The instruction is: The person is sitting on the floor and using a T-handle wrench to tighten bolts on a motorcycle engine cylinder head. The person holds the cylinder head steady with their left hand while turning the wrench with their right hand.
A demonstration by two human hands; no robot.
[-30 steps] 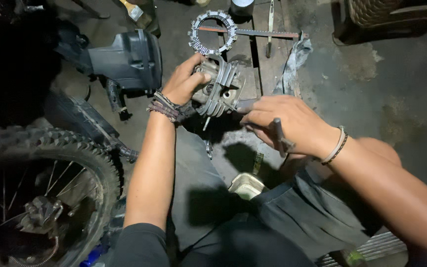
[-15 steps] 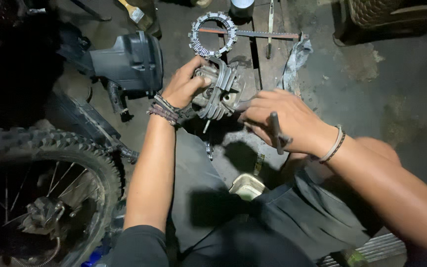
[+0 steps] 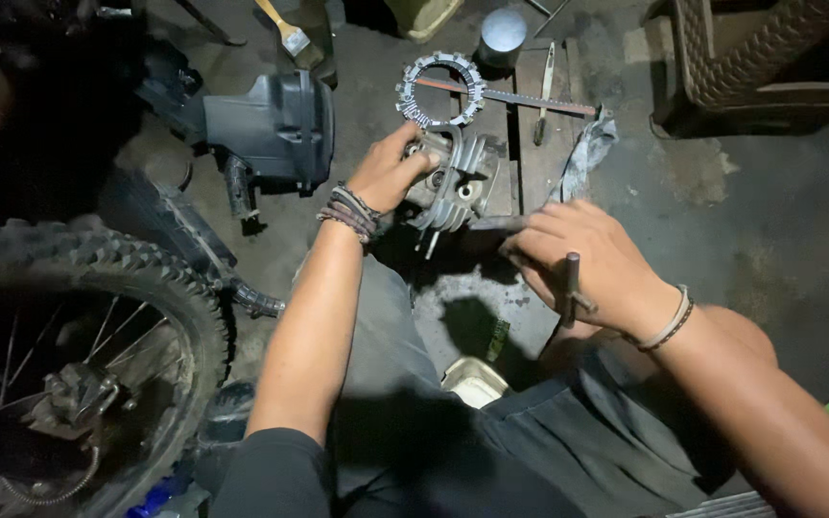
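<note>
Gripping: my left hand (image 3: 388, 175) clamps the finned cylinder head (image 3: 455, 182).
Right hand (image 3: 589, 269): I hold a T-handle wrench (image 3: 568, 286), near right.

A finned metal cylinder head (image 3: 453, 177), grey and grimy, sits on the dark floor just ahead of the person's knees. Its cooling fins fan out toward the lower edge, and two round openings show on the face turned up. It lies tilted, one side gripped from the left, its far edge against a wooden board. A T-handle wrench (image 3: 568, 278), dark steel, lies nearly level to its right; the shaft tip reaches the head's side, and the crossbar stands upright.
</note>
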